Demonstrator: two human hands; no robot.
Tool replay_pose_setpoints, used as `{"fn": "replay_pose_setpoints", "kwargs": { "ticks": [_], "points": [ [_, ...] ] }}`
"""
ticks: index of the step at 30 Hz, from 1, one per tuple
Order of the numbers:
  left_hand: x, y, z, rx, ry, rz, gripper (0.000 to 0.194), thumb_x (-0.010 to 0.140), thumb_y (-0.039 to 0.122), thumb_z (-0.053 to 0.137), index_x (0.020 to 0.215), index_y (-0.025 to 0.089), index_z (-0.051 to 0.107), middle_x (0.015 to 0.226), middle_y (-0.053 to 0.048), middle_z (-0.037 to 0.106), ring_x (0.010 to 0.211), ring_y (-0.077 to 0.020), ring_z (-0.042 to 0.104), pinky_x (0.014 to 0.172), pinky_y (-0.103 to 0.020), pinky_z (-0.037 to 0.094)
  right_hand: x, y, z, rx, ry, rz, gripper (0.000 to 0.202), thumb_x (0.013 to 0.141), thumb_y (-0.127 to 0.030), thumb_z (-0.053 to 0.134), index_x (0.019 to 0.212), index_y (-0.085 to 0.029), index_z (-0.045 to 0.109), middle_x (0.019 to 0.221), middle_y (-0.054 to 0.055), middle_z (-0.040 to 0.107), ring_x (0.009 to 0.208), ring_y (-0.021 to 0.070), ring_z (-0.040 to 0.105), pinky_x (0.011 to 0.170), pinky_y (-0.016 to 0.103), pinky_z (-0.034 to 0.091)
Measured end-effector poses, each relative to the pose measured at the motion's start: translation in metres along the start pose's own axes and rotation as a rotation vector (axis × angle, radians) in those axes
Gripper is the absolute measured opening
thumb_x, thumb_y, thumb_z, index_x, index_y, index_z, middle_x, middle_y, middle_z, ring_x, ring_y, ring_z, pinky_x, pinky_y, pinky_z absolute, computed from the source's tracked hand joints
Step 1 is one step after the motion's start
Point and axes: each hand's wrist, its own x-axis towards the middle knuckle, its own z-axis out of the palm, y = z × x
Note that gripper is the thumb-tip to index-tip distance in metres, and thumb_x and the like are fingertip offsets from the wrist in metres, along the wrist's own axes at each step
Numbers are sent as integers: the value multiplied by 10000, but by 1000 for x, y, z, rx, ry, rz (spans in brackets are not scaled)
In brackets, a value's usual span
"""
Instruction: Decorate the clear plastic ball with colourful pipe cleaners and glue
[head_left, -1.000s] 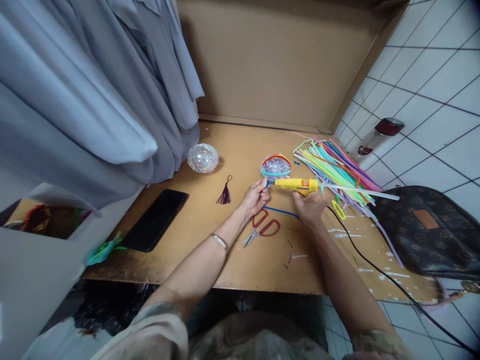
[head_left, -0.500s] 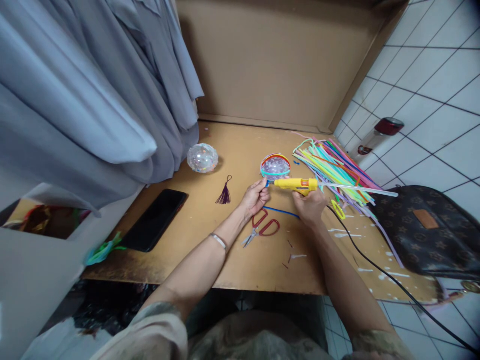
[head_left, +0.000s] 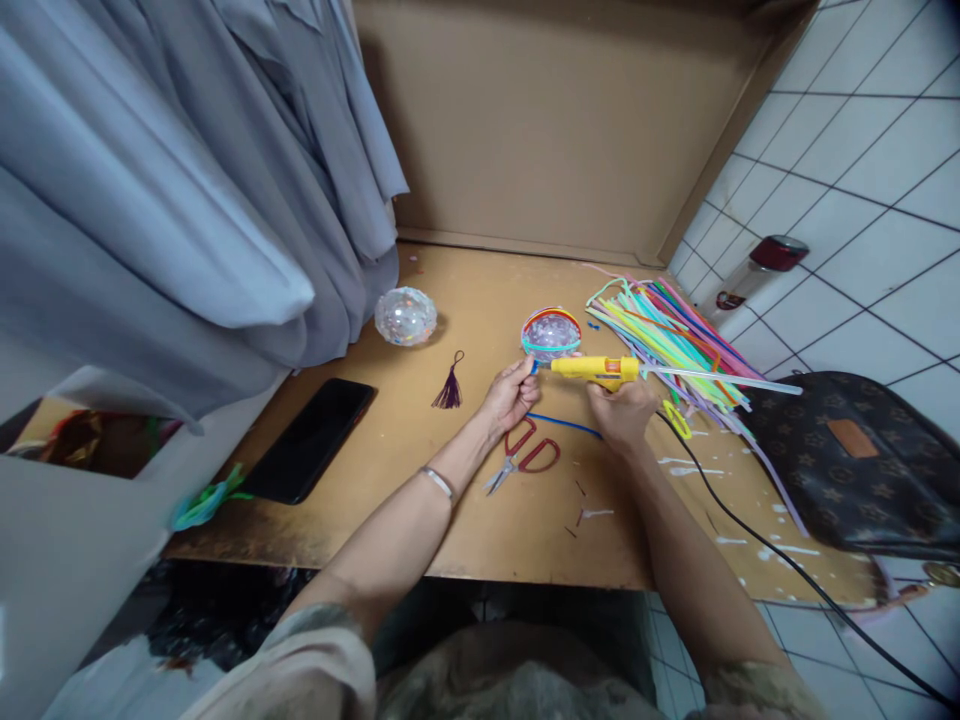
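Yellow glue gun (head_left: pixel 583 368) in the right hand (head_left: pixel 622 408), fingers wrapped round its grip, nozzle at a small blue piece (head_left: pixel 534 367) pinched tight between the left hand's (head_left: pixel 511 398) thumb and fingers, both above the middle of the surface (head_left: pixel 405 420); whether the trigger is squeezed, I can't tell. I'd judge it's the gluing step, and the next move calls for steady wrists and fingertips clear of the hot tip. Just beyond sits a banded clear round (head_left: pixel 551 337); scissors (head_left: pixel 510 465) lie toward the near edge, fuzzy sticks (head_left: pixel 667 335) by the far right corner.
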Motion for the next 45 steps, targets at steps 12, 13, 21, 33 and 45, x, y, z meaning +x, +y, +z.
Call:
{"fn": "replay_pose_setpoints", "kwargs": {
  "ticks": [12, 13, 21, 33, 45],
  "points": [
    [1, -1, 0, 28, -8, -8, 329, 809, 224, 768, 690, 147, 471, 543, 94, 340, 430, -8, 261, 413, -110, 210, -1, 1, 1, 5, -36, 11, 139, 698, -345, 575, 668, -211, 553, 651, 78, 561, 680, 254, 559, 653, 361, 440],
    [1, -1, 0, 30, -12, -8, 332, 812, 222, 765, 687, 147, 467, 541, 93, 341, 430, -8, 262, 413, -109, 210, -1, 2, 2, 15, -24, 7, 134, 700, -342, 573, 667, -214, 550, 648, 74, 560, 680, 252, 558, 653, 359, 439],
    [0, 0, 1, 11, -28, -5, 332, 834, 212, 742, 678, 147, 457, 543, 89, 341, 431, -9, 275, 411, -108, 217, 2, -1, 4, 89, 0, 155, 157, 693, -358, 552, 648, -209, 575, 615, 63, 535, 652, 262, 557, 649, 393, 454],
    [-4, -1, 2, 13, -64, -47, 346, 799, 210, 777, 679, 153, 458, 555, 90, 339, 436, -15, 286, 405, -120, 229, 29, 37, -3, 85, 93, 338, 469, 709, -461, 658, 1023, -121, 576, 947, 189, 674, 859, 319, 612, 768, 419, 467],
    [-8, -6, 6, 123, -120, -73, 419, 765, 274, 810, 637, 157, 429, 551, 92, 325, 435, -9, 253, 410, -128, 209, 27, 53, 4, -151, -184, 279, 284, 809, -396, 638, 869, -120, 670, 844, 177, 664, 841, 309, 600, 751, 414, 427]
  ]
}}
